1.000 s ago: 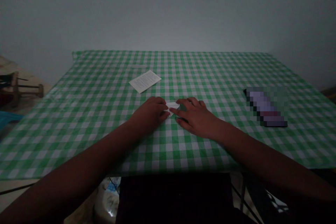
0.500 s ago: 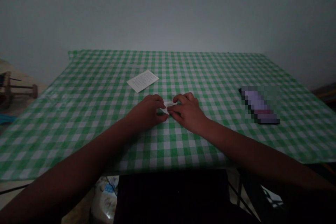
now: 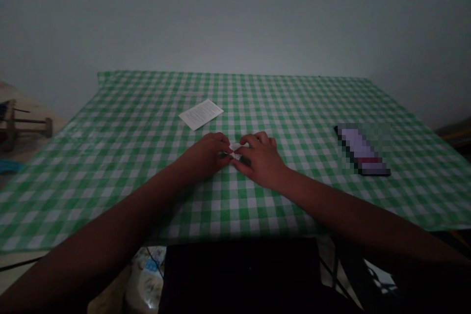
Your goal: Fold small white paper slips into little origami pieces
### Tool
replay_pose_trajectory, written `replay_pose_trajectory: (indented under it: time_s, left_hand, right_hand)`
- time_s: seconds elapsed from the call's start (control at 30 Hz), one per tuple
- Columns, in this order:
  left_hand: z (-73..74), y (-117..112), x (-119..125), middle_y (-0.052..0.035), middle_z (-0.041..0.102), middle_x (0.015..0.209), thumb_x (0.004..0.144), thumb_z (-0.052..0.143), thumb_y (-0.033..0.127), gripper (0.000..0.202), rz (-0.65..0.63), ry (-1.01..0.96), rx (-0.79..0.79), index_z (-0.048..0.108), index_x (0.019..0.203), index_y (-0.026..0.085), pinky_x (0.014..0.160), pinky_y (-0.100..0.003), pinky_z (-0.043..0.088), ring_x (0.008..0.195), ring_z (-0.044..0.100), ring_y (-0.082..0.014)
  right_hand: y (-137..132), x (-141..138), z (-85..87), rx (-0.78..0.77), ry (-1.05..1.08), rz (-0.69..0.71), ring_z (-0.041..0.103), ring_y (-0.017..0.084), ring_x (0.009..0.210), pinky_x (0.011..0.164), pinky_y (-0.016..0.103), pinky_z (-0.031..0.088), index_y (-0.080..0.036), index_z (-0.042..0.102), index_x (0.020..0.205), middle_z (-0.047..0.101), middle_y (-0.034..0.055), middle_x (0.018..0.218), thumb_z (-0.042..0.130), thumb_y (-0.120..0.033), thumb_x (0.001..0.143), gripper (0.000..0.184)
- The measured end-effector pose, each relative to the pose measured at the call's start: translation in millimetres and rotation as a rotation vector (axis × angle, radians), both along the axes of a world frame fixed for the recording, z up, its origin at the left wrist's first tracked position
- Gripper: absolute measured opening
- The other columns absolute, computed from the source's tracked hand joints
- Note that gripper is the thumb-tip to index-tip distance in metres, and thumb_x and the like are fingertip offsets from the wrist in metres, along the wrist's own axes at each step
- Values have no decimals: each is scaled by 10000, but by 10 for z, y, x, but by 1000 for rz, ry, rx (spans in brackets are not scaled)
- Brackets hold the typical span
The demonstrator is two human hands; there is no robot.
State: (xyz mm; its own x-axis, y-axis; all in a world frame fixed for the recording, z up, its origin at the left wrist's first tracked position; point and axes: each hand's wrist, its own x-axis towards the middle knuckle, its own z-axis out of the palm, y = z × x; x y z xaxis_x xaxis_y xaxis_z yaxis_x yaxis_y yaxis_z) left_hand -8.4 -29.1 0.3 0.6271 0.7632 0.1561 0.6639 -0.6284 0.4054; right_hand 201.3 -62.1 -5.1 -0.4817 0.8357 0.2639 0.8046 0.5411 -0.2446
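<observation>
A small folded piece of white paper (image 3: pixel 235 151) sits close above the checked cloth, mostly hidden between my hands. My left hand (image 3: pixel 204 158) pinches its left end with the fingertips. My right hand (image 3: pixel 260 161) grips its right end, with fingers curled over it. Its exact folded shape is hidden. Beyond my hands, a white printed sheet of paper (image 3: pixel 201 114) lies flat on the cloth, apart from both hands.
A green-and-white checked tablecloth (image 3: pixel 294 103) covers the table. A pixelated dark flat object (image 3: pixel 362 151) lies to the right. A wooden turned frame (image 3: pixel 25 126) and something blue (image 3: pixel 7 166) sit beyond the left edge. A dark seat (image 3: pixel 239 274) and a plastic bag (image 3: pixel 146 277) are below.
My hands have drawn closer together, and more of the small paper is now covered by my fingers. The head view has shifted slightly, moving the table's contents a little left.
</observation>
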Motion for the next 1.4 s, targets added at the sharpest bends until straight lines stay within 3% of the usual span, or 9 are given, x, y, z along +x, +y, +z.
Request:
replay_pose_trajectory:
  time_s: [0.17, 0.5, 0.77, 1.4]
  left_hand:
    - [-8, 8, -13, -82, 679, 1137, 889, 687, 255, 160, 1, -3, -18, 775, 996, 175, 1035, -389, 467, 1091, 618, -221]
    - [-14, -5, 14, -77, 687, 1113, 893, 687, 241, 124, 16, 6, -4, 777, 962, 192, 1016, -409, 478, 1073, 623, -230]
    - [-2, 3, 21, -63, 694, 1074, 876, 715, 254, 106, 31, -38, -18, 777, 945, 204, 987, -389, 483, 1016, 641, -204]
    - [-132, -22, 76, -67, 712, 1011, 807, 756, 254, 93, 135, -92, 102, 744, 874, 191, 958, -427, 472, 986, 628, -237]
  right_hand:
    - [64, 83, -29, -73, 86, 26, 448, 290, 1160, 900, 454, 360, -305, 770, 1083, 629, 53, 1276, 610, -340, 933, 222]
    - [7, -4, -39, 8, 8, -21, 452, 310, 1170, 874, 460, 347, -278, 745, 1113, 640, 64, 1275, 636, -378, 899, 260]
    - [47, 28, -31, -52, 78, -15, 460, 300, 1159, 879, 449, 357, -301, 768, 1076, 654, 49, 1242, 644, -384, 917, 218]
    - [48, 29, -64, 0, 59, -14, 450, 304, 1168, 877, 451, 344, -313, 762, 1096, 649, 53, 1268, 667, -472, 913, 260]
